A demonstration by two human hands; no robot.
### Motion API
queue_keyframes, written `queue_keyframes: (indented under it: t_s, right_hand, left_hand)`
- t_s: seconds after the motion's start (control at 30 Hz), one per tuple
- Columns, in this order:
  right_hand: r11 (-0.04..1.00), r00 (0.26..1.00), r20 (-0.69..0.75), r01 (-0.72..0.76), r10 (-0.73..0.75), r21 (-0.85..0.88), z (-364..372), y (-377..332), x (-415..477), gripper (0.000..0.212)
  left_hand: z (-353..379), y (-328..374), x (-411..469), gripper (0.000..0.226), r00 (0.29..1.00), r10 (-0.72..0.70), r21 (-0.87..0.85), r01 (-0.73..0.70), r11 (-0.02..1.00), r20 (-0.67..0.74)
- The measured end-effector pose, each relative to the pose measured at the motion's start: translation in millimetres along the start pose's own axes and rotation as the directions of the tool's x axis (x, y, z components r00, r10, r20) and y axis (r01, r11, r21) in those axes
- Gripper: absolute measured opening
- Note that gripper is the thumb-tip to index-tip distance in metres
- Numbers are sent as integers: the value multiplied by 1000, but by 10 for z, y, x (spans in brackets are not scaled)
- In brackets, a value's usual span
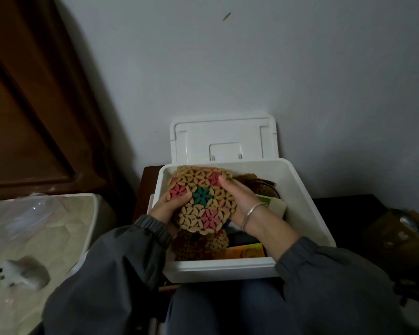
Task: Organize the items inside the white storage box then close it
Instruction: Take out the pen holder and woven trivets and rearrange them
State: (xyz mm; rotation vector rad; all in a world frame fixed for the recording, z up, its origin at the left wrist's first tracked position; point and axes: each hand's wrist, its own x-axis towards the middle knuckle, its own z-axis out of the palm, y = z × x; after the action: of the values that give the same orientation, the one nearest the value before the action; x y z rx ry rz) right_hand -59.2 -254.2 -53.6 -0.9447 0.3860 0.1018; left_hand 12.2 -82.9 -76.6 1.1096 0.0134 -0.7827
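Head view: flower-patterned mat (201,199) hangs tilted over the white storage box (307,213), pinched at each edge by left hand (167,209) and right hand (240,204), each grip curled round it; similar mats (198,245) lie directly beneath, lid (223,136) upright behind.

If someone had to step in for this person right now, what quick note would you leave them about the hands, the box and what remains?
Left hand: grips the flower mat at its left edge.
Right hand: grips its right edge.
The mat is held over the open white storage box; the lid stands up against the wall.
Inside: other mats near left, an orange packet beside them, darker items far right.
Done: box opened.
Left: place the mat, tidy the contents, close the lid.
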Motion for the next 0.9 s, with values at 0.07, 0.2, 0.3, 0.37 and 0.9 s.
queue_keyframes:
  t_s: [0.07, 0.2, 0.3, 0.37, 0.9]
  right_hand:
    - [983, 988, -112, 87, -106, -159, 63, 52, 88, 34]
    - [742, 943, -7, 258, -334, -619, 201, 6, 205, 34]
    - [528, 943, 152, 294, -296, -797, 211, -121, 319, 38]
    - [445, 955, 199, 280, -220, -851, 138, -158, 385, 32]
    - [-473, 846, 313, 507, 432, -720, -516, 610, 599, 67]
  left_hand:
    - [-41, -27, 19, 54, 1000, -9, -47, 9, 999, -11]
    - [-142, 30, 42, 57, 997, 38, -76, -34, 997, 63]
    - [-220, 77, 63, 62, 995, 93, -58, -91, 994, 43]
    - [-305, 83, 80, 63, 989, 142, -107, -145, 984, -35]
    - [-508, -6, 115, 59, 965, 232, -306, -260, 916, -124]
